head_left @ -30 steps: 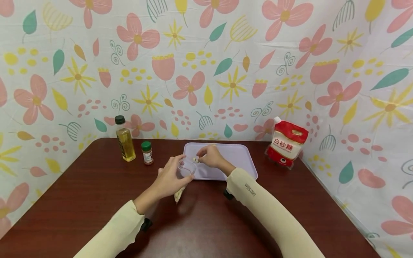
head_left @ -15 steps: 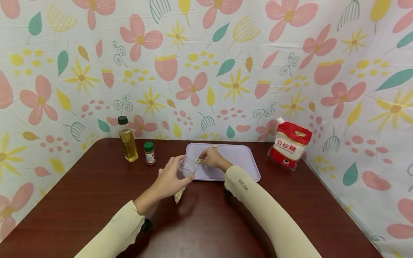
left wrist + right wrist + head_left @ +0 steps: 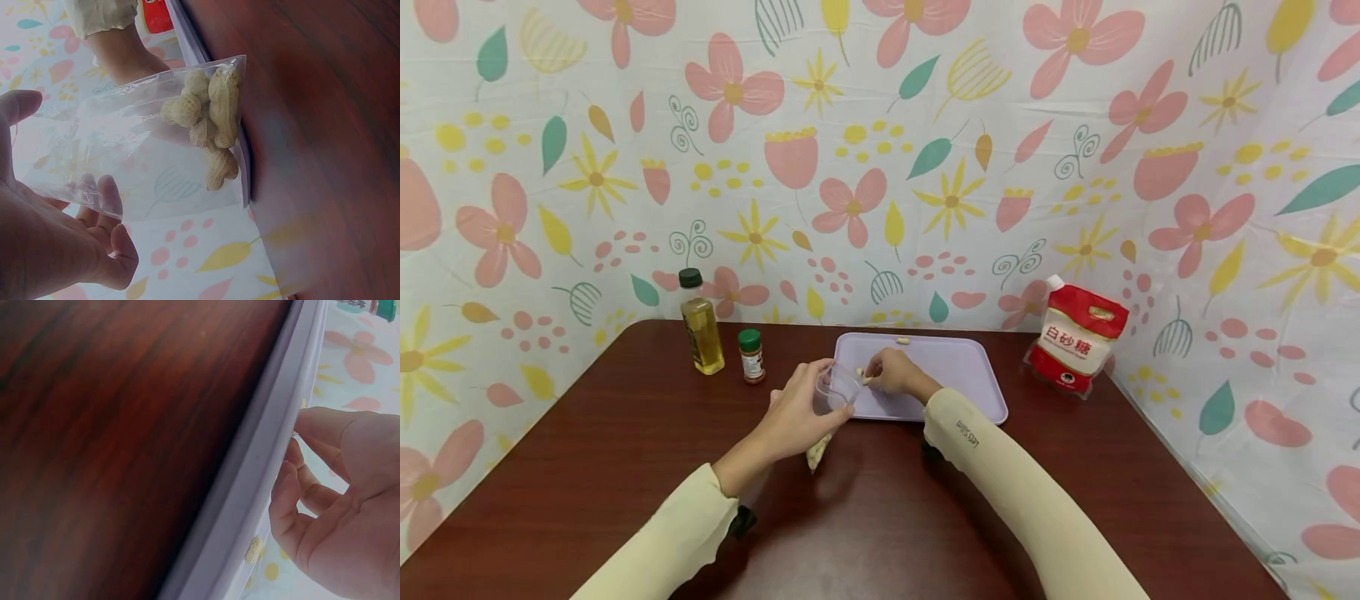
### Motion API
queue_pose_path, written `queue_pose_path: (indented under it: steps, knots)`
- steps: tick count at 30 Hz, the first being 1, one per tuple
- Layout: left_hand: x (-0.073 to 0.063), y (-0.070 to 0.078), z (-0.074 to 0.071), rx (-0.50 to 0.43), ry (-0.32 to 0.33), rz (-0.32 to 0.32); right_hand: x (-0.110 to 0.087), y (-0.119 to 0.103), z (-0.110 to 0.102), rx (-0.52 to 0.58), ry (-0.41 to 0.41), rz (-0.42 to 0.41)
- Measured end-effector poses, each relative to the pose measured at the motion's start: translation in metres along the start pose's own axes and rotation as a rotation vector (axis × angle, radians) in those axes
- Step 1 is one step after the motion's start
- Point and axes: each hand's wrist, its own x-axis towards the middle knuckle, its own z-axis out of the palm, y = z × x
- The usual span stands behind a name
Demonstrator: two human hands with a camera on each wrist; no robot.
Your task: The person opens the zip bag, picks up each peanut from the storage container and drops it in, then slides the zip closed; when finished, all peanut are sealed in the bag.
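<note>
mid-frame, your left hand [image 3: 796,414] held the bag [image 3: 144,156] in curled fingers; your right hand [image 3: 895,372] pinched a peanut [image 3: 866,381], which could drop if that hold slipped.

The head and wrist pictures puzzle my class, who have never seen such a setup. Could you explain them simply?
There's no machine: a person works bare-handed. One camera, worn on the head, looks forward and down; another on each wrist watches that hand. The left hand holds a clear bag with peanuts inside. The right hand reaches over a lilac tray, fingertips at a peanut; whether it is gripped is hard to tell. Another peanut lies near the tray's far edge. On the brown table also stand a yellow bottle, a green-capped jar and a red-and-white pouch.
</note>
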Motion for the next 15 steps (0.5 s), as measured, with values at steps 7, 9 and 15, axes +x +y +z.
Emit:
queue_pose_path:
  steps: [7,9,15]
  knots:
    - [0.0,0.002,0.0,-0.006,-0.005,-0.004,-0.007,0.003,-0.004,0.013,0.016,-0.009]
    - [0.0,0.001,0.001,-0.004,-0.007,-0.01,-0.009,0.004,-0.005,0.017,0.028,-0.035]
    - [-0.002,0.001,0.004,0.007,-0.005,-0.016,-0.021,0.003,-0.011,0.043,0.084,-0.138]
